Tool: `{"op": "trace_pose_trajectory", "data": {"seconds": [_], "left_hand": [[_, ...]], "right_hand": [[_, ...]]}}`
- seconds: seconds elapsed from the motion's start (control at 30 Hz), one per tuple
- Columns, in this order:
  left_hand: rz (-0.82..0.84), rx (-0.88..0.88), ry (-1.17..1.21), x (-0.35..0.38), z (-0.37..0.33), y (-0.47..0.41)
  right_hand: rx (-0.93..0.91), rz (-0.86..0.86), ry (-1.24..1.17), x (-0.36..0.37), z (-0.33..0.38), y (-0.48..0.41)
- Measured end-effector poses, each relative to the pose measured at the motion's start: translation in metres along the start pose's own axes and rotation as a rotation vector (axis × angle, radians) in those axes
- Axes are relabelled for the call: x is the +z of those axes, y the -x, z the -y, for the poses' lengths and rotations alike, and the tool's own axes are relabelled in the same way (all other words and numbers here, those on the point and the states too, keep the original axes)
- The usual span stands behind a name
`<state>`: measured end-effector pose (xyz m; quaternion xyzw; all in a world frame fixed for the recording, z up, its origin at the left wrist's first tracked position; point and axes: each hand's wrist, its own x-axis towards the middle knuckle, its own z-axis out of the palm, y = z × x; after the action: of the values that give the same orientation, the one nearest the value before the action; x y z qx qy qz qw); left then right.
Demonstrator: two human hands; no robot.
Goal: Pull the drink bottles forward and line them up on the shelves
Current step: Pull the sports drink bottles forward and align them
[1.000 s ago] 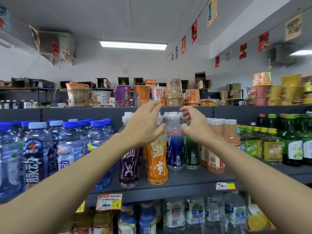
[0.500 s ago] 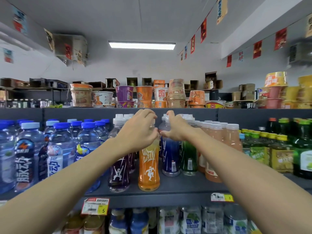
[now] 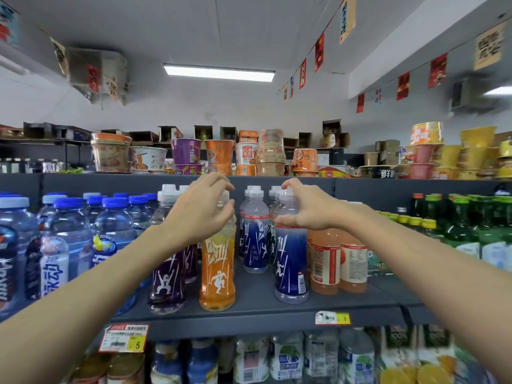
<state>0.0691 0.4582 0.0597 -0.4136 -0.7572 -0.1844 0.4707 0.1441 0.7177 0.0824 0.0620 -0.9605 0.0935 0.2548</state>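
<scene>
Under your left hand: orange plastic drink bottle, big white characters 尖叫. Your right hand pinches dark-blue plastic drink bottle; same white characters, partly hidden. Far left of your left grip: clear blue-capped water bottle, label reads 脉动. Below left grip, on shelf edge: red-white-yellow price tag, number 5; small print unreadable. Below right grip: small white-yellow price tag, digit maybe 3. Above, between grips: white noodle cup, red panel 红油面皮.
</scene>
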Motion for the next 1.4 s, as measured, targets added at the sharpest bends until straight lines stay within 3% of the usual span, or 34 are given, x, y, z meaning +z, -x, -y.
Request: {"op": "trace_pose_trajectory", "data": {"seconds": [0.27,0.43,0.63,0.83,1.0,1.23,1.4], "left_hand": [[-0.038,0.05,-0.173,0.009,-0.03,-0.039],[0.15,-0.031,-0.268,0.025,-0.034,-0.093],[0.543,-0.233,-0.315,0.081,-0.031,-0.125],[0.66,-0.494,-0.145,0.128,-0.03,-0.116],[0.588,-0.469,-0.142,0.141,-0.031,-0.109],[0.71,-0.371,-0.252,0.114,-0.033,-0.113],[0.797,-0.336,-0.178,0.089,-0.033,-0.112]], "right_hand": [[-0.045,-0.003,-0.031,0.001,-0.009,-0.002],[-0.078,-0.015,-0.034,0.0,-0.018,0.001],[-0.091,-0.028,-0.035,0.004,-0.019,-0.001],[-0.067,-0.046,-0.034,0.01,-0.023,-0.006],[-0.071,-0.053,-0.023,0.011,-0.025,-0.007],[-0.071,-0.035,-0.046,0.008,-0.024,-0.003],[-0.077,-0.038,-0.058,0.007,-0.023,-0.001]]}}
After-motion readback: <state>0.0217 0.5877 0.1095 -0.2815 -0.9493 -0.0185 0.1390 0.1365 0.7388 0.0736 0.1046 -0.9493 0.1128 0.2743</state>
